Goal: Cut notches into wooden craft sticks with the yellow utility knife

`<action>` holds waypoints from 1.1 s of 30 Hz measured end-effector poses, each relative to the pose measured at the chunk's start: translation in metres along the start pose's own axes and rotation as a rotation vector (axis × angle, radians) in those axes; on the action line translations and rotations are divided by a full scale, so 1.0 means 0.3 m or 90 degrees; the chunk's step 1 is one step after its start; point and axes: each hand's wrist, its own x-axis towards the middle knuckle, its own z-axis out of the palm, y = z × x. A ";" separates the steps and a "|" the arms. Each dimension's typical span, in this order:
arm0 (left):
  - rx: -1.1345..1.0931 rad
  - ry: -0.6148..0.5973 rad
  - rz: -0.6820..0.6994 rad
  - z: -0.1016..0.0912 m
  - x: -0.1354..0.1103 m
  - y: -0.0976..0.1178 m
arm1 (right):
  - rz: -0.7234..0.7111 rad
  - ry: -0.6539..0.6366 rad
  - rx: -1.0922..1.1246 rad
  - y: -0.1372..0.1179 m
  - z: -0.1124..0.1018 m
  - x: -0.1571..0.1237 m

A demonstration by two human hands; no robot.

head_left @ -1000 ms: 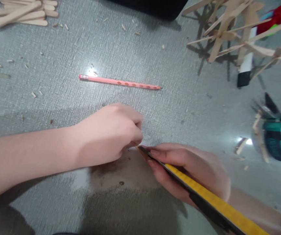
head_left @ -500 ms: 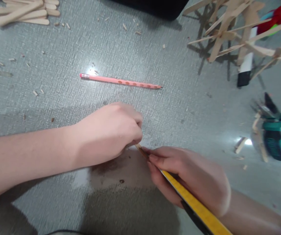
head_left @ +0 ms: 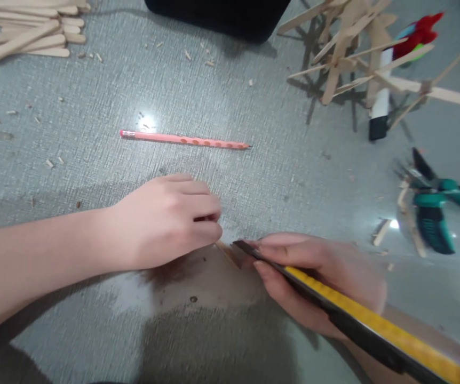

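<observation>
My left hand rests on the grey table with its fingers curled, pressing down a thin wooden stick of which only the tip shows beside the fingertips. My right hand grips a yellow and black utility knife. The knife's dark front end lies right at the stick's exposed tip. A pink pencil lies flat on the table just beyond my left hand.
A pile of craft sticks lies at the far left. At the far right stands a craft-stick structure, with a white marker under it. Green-handled pliers lie at the right. Wood chips are scattered about. A black object sits at the far edge.
The knife has slid forward in my right hand, its dark tip now reaching the stick. My left hand has shifted slightly left, fingers flatter. The view has tilted a little.
</observation>
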 end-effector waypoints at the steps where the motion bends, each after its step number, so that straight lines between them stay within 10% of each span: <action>1: 0.009 0.004 0.006 0.005 0.000 -0.002 | -0.010 -0.001 0.020 0.003 0.000 0.004; 10: 0.113 0.046 0.038 0.005 0.039 0.009 | 0.020 0.040 0.099 0.005 -0.004 -0.006; 14: 0.114 0.124 -0.124 0.012 0.037 0.098 | 0.066 0.140 0.129 0.010 -0.003 -0.028; 17: 0.165 0.077 -0.035 0.051 0.011 0.181 | 0.107 0.177 0.166 0.012 -0.003 -0.026; 33: 0.174 0.121 -0.066 0.030 -0.023 0.220 | 0.002 0.068 0.011 0.005 0.003 0.022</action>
